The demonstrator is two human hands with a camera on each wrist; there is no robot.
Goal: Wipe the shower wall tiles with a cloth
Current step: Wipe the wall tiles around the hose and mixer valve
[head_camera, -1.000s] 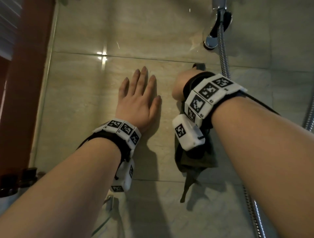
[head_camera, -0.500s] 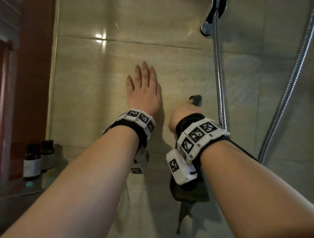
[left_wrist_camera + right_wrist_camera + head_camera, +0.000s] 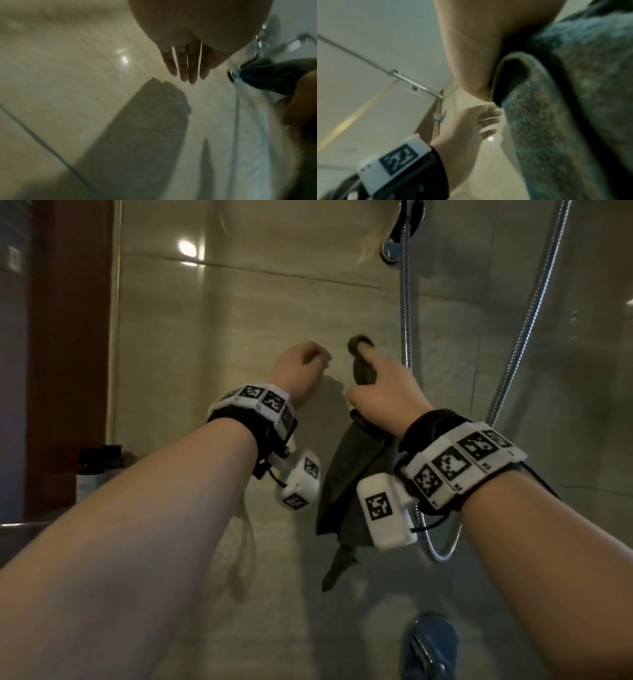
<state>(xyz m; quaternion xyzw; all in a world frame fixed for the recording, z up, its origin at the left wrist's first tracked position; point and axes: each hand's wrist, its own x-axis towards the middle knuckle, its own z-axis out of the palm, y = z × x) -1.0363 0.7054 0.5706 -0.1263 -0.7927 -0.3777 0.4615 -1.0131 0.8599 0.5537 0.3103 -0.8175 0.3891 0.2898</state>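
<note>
Beige glossy wall tiles fill the head view. My right hand grips a dark green cloth at its top end, close to the wall, and the rest of the cloth hangs down below my wrist. The right wrist view shows the cloth bunched against my palm. To its left, my left hand is held just off the tile and holds nothing. Its fingers hang relaxed and close together, casting a shadow on the wall.
A chrome shower hose hangs just right of the cloth from a wall holder, and a second length of hose loops at the right. A tap handle sticks out below. Dark bottles stand by a brown frame at left.
My left hand has lifted its flat palm off the tile and its fingers have relaxed. My right hand, still gripping the cloth, has risen beside it. The view has tilted downward.
</note>
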